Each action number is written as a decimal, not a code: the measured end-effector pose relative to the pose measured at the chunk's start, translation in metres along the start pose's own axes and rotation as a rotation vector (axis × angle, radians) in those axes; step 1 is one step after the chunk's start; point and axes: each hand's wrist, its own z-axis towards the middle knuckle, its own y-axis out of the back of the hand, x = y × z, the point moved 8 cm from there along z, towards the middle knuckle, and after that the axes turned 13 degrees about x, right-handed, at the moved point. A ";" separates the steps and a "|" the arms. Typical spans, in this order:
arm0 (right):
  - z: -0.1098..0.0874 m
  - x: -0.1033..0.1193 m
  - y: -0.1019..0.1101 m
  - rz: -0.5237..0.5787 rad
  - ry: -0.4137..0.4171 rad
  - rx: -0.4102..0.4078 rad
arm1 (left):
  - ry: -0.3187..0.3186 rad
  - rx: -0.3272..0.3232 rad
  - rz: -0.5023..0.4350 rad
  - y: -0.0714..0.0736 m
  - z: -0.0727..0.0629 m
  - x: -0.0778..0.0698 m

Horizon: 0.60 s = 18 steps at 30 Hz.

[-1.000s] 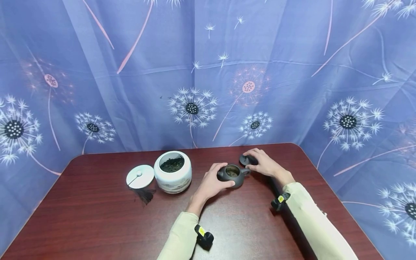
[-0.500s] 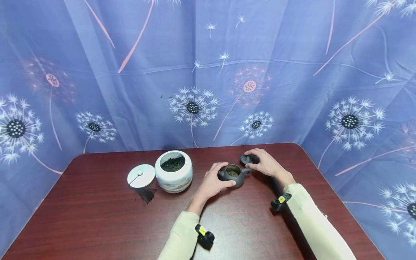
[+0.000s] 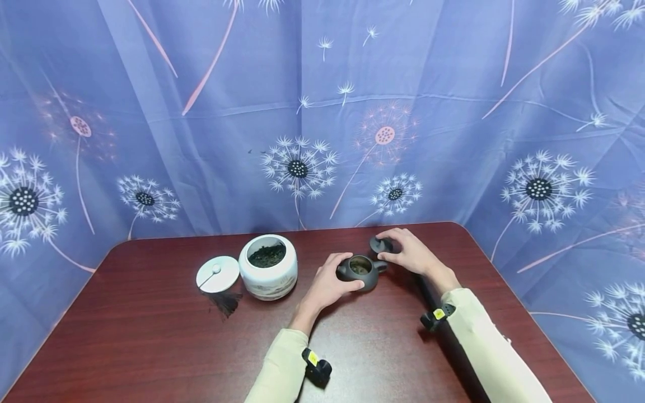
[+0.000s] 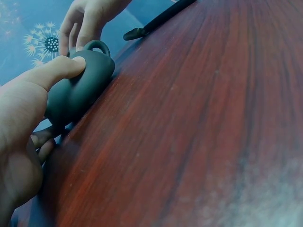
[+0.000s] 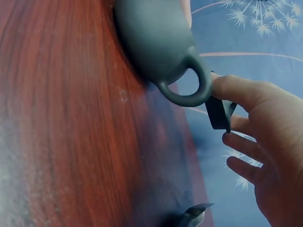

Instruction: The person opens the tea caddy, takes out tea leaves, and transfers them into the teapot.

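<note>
A small dark clay teapot (image 3: 370,280) stands uncovered on the table, with some brownish matter inside it. My left hand (image 3: 330,282) grips it from the spout side, thumb (image 4: 71,67) on the near wall and fingers round the far side. Just behind the pot's handle (image 5: 189,101), my right hand (image 3: 410,254) pinches the dark teapot lid (image 3: 381,244) between thumb and fingers. The right wrist view has the lid (image 5: 218,113) edge-on, close past the handle, partly hidden by the thumb.
Left of the pot stands a white jar (image 3: 269,280) of dark tea leaves. Its white lid (image 3: 218,274) with a black tassel (image 3: 225,302) lies beside it. A long dark stick-like thing (image 4: 158,20) lies under my right forearm. A blue dandelion curtain (image 3: 322,123) hangs behind the table.
My right hand has shifted slightly left with the teapot lid, closer behind the teapot. My left hand keeps its grip on the pot in the same place.
</note>
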 end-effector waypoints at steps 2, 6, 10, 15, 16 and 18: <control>-0.001 0.003 0.001 -0.003 0.011 -0.006 | -0.004 -0.001 -0.002 0.000 0.000 -0.001; -0.004 0.011 0.005 -0.005 0.040 -0.024 | -0.003 -0.001 -0.006 0.001 -0.001 -0.003; -0.007 0.019 0.007 -0.016 0.077 -0.037 | -0.002 0.002 -0.017 0.001 -0.003 -0.004; -0.011 0.032 0.009 -0.010 0.121 -0.042 | 0.006 0.007 -0.016 0.000 -0.003 -0.003; -0.011 0.035 0.010 -0.007 0.128 -0.041 | 0.007 0.007 -0.014 0.000 -0.003 -0.003; -0.013 0.041 0.010 -0.004 0.140 -0.038 | 0.007 0.009 -0.013 0.000 -0.003 -0.003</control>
